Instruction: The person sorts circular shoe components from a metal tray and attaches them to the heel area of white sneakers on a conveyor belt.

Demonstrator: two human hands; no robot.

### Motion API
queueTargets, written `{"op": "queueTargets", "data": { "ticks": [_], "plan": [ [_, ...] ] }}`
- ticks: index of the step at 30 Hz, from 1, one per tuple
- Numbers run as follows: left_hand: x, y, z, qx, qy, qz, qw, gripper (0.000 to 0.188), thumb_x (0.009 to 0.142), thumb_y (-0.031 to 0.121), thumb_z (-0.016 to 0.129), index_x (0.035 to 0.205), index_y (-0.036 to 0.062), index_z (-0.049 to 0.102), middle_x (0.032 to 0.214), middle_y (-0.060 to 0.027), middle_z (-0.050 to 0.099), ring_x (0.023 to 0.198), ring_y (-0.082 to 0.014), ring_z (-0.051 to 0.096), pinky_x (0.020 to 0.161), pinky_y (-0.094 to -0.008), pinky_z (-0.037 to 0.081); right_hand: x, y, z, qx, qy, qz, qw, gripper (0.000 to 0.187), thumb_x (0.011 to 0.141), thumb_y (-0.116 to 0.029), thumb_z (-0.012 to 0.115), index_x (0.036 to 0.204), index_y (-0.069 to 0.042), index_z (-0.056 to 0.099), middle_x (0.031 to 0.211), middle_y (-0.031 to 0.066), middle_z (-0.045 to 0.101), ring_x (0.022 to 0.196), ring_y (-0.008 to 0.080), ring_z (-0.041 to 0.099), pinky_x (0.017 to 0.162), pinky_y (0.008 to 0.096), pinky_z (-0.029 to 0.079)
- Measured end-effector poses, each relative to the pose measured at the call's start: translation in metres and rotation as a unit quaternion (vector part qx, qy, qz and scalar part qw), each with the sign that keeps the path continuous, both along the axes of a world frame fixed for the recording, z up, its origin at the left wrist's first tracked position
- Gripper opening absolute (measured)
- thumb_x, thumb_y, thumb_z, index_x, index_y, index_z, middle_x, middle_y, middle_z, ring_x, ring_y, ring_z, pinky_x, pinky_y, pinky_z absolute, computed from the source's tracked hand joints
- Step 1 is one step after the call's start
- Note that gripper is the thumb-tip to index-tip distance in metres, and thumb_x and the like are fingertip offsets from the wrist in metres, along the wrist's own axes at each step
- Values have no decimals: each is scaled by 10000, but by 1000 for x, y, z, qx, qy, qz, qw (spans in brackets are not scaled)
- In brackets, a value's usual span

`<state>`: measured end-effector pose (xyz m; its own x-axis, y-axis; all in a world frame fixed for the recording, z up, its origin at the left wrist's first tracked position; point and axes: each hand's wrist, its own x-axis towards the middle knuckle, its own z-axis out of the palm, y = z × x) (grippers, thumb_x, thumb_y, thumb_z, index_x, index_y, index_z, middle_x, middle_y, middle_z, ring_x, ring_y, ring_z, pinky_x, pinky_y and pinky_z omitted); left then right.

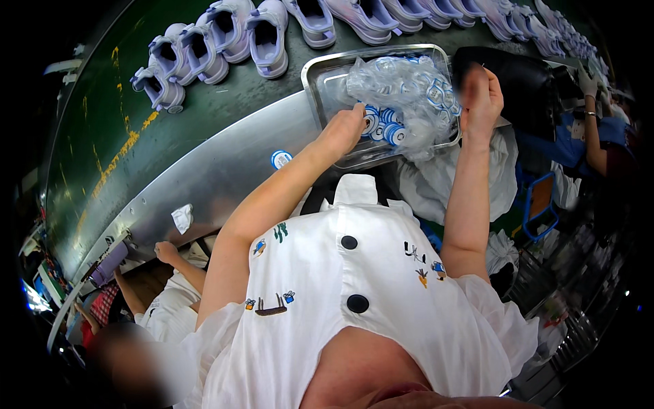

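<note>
A metal tray (310,76) holds round blue-and-white tags (391,129) and a clear plastic bag (388,75) with more of them inside. My left hand (345,131) reaches over the tray's near left side, its fingers closed at the loose tags. Whatever is between those fingertips is hidden. To the right, my right hand (482,102) is raised by the tray's right rim with thumb and fingers pinched together. What it pinches, if anything, is too small and blurred to make out. One separate round tag (281,159) lies on the metal ledge, left of my left forearm.
White-lilac shoes (267,42) stand in a row along the far side of the green table (225,109). A crumpled white scrap (182,218) lies on the metal ledge. Other people sit at left and right; a blue-framed stool (540,204) is at right.
</note>
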<state>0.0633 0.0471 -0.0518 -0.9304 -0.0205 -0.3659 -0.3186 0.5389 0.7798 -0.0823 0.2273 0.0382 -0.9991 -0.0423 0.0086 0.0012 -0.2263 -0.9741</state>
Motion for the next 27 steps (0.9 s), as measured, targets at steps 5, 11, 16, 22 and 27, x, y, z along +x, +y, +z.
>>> {"op": "queueTargets", "data": {
  "ticks": [5,11,16,22,27],
  "plan": [
    [17,0,3,-126,240,10,963,111,742,160,583,797,66,607,778,-136,572,804,-319,570,682,-413,460,5,-11,0,85,19,-2,996,106,859,-81,526,922,-18,583,678,16,551,508,20,399,401,143,265],
    [24,-28,51,50,96,19,994,198,811,154,542,969,72,627,665,-139,627,640,-257,625,587,-348,495,8,-14,12,45,19,12,999,90,876,-98,509,919,-46,569,675,-5,527,475,15,372,381,148,216],
    [61,-83,62,427,120,252,860,240,858,78,470,1047,-52,543,910,-142,618,698,-171,628,613,-261,527,26,-73,55,-174,-96,188,962,120,896,-126,477,959,-43,535,669,-21,457,478,25,326,364,159,175],
    [104,-114,89,345,238,408,811,254,791,-50,536,1045,-45,538,898,-85,600,825,-111,579,763,-222,478,55,-158,63,-384,-259,375,803,129,918,-139,427,944,-44,511,637,-22,400,481,39,295,346,174,157],
    [129,-123,97,372,309,467,740,272,802,-36,547,1073,-36,523,896,-67,596,820,-98,581,739,-219,480,85,-208,57,-387,-300,450,747,156,930,-159,408,947,-38,506,639,-22,386,474,35,284,333,166,169]
  ]
}}
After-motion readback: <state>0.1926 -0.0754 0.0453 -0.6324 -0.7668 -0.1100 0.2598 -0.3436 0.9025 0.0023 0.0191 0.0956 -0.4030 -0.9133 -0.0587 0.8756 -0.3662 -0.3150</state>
